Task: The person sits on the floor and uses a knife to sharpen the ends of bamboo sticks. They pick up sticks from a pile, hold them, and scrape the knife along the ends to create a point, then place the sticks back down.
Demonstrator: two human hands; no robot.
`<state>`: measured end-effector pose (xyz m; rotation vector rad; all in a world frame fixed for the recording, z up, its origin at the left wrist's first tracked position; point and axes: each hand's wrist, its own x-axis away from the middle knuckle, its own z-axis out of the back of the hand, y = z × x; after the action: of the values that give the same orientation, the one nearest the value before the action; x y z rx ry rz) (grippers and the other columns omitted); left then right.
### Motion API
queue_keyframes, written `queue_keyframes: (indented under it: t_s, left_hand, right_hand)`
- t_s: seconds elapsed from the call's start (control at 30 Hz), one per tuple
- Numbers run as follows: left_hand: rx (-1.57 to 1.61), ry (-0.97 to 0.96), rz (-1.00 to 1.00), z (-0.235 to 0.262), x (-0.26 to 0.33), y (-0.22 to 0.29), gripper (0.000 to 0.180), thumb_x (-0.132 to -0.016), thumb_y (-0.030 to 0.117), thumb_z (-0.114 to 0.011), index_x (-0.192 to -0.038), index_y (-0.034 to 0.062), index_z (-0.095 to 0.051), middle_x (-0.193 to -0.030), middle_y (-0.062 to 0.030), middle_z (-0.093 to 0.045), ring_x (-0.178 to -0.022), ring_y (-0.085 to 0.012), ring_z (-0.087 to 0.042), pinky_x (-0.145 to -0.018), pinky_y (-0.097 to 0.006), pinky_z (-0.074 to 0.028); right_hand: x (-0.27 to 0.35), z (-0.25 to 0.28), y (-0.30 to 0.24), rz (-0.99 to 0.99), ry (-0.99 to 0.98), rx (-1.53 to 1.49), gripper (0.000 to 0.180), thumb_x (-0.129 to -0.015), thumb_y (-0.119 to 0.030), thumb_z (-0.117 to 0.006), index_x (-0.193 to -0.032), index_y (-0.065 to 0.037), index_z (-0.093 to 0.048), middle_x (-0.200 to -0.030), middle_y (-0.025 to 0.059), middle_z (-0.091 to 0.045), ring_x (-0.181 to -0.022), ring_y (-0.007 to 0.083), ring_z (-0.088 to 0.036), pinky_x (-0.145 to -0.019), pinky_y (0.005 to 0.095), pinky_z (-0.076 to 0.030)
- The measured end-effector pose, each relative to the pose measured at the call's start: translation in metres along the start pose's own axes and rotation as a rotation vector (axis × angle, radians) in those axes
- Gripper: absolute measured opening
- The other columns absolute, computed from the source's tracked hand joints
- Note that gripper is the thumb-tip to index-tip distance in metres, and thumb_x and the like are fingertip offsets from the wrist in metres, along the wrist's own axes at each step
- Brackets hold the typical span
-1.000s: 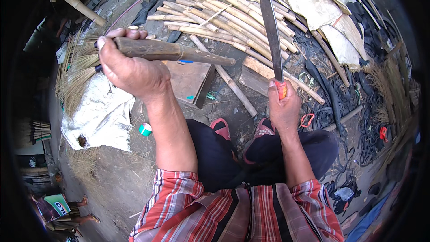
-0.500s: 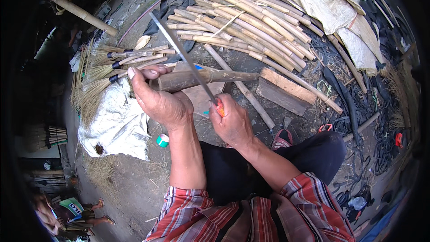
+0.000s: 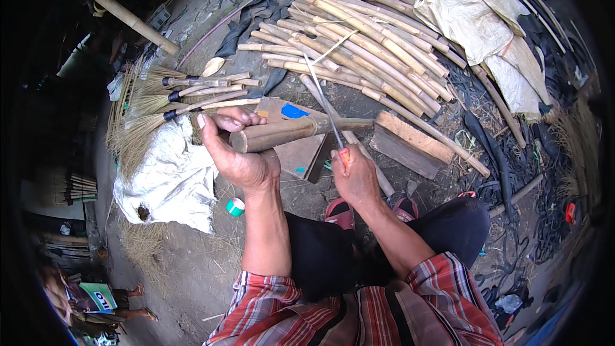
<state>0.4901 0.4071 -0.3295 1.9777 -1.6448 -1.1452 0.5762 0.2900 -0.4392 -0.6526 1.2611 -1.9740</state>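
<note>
My left hand (image 3: 246, 160) is closed around the thick end of a brown bamboo piece (image 3: 282, 134), thumb on the near side and fingers behind. The piece lies almost level and narrows toward the right. In my right hand (image 3: 359, 176) is a long thin-bladed knife (image 3: 327, 104) with an orange-red handle. Its blade crosses the bamboo's narrower part, tip pointing away and slightly left. The bamboo's thin right end reaches the edge of a split wooden block (image 3: 410, 144); whether they touch I cannot tell.
Cut bamboo poles (image 3: 378, 32) are piled ahead. Grass brooms (image 3: 154, 93) and a white sack (image 3: 170, 170) lie left, near a green tape roll (image 3: 235, 206). A flat board (image 3: 298, 150) sits beneath the bamboo. Black strips (image 3: 493, 147) and a beige sack (image 3: 480, 25) lie right. Another person sits lower left.
My right hand and the knife have moved right along the bamboo, and the blade stands more upright in view. The bamboo's thick end has dipped a little nearer me.
</note>
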Motion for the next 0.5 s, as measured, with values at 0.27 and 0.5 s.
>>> queue_keyframes:
  t_s: [0.27, 0.5]
  left_hand:
    - [-0.006, -0.029, 0.088, 0.001, 0.006, 0.012, 0.058, -0.108, 0.056, -0.036, -0.076, 0.0095, -0.050, -0.066, -0.0057, -0.049, -0.062, -0.0206, -0.053, -0.065, -0.039, -0.050]
    - [0.108, -0.187, 0.018, -0.003, 0.014, 0.000, 0.063, -0.108, 0.058, -0.025, -0.078, 0.0087, -0.051, -0.066, -0.0064, -0.047, -0.060, -0.0218, -0.053, -0.063, -0.038, -0.047]
  right_hand:
    - [0.018, 0.003, -0.004, 0.214, 0.104, -0.105, 0.020, -0.096, -0.017, -0.067, -0.098, 0.002, -0.061, -0.075, 0.0228, -0.066, -0.071, 0.0426, -0.069, -0.060, 0.0454, -0.051]
    - [0.019, 0.013, 0.002, 0.361, 0.153, -0.056, 0.020, -0.095, -0.018, -0.067, -0.098, 0.001, -0.061, -0.074, 0.0220, -0.066, -0.071, 0.0404, -0.069, -0.063, 0.0453, -0.051]
